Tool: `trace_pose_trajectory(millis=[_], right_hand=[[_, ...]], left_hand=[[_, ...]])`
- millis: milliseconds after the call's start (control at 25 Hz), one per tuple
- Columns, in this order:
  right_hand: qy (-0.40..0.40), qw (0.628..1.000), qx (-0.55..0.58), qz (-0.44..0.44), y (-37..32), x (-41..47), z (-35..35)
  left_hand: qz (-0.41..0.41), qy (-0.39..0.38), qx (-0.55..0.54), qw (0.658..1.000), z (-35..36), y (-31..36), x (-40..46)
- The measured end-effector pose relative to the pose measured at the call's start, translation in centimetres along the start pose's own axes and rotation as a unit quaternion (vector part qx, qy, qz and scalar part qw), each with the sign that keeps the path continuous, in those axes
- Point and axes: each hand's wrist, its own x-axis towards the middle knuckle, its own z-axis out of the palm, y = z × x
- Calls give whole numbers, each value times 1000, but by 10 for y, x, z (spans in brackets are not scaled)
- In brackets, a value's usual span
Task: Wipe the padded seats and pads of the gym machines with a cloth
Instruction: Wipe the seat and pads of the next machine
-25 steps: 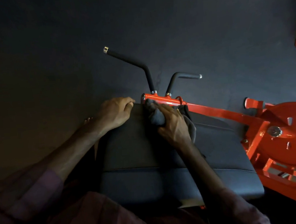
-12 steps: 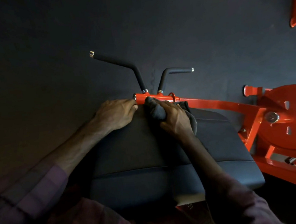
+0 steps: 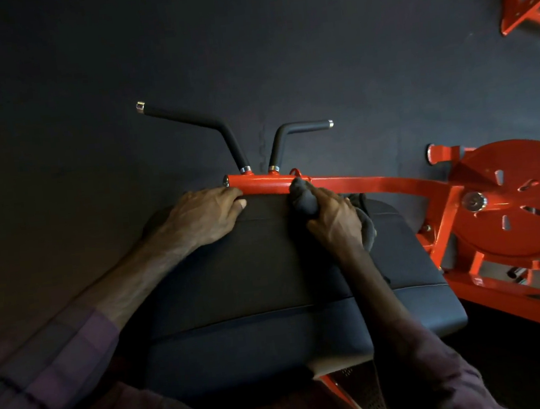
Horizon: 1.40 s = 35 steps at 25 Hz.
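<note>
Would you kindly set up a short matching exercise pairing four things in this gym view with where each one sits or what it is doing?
Things:
1. left hand
2. right hand
3. cloth
4. round orange plate

States:
A. pressed on the far edge of the black pad, against the orange bar
B. grips the cloth
C. right of the pad, on the frame
D. rests on the pad's far left corner

Pairs: 1-D, 2-B, 3-A, 4-C

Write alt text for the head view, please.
A right hand grips a dark cloth at the far edge of a black pad, beside an orange bar. The left hand rests on the pad.
</note>
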Motion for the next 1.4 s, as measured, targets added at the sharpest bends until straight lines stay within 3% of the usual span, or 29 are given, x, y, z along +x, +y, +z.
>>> trace_pose_trajectory(millis=[160, 320, 520, 720, 880, 1040, 1120, 1240, 1400], right_hand=[[-40, 992, 50, -110, -9, -13, 1], [-1, 1000, 25, 7, 18, 10, -14], [-29, 996, 58, -59, 15, -12, -9], [13, 997, 26, 69, 56, 2, -23], [-17, 998, 56, 0, 50, -8, -13], [-12, 993, 21, 111, 84, 17, -24], [4, 994, 0, 108, 88, 0, -16], [-16, 999, 31, 23, 76, -5, -7], [-32, 993, 28, 106, 110, 32, -31]], left_hand=[[10, 20, 8, 1000, 2, 7, 5], [20, -7, -9, 1000, 1, 20, 17], [17, 10, -10, 1000, 9, 36, 23], [22, 7, -26, 999, 11, 49, 31], [41, 23, -32, 998, 17, 55, 36], [59, 18, -39, 997, 18, 63, 45], [54, 20, -40, 998, 19, 65, 44], [54, 24, -39, 997, 21, 68, 49], [54, 5, -45, 998, 24, 67, 56]])
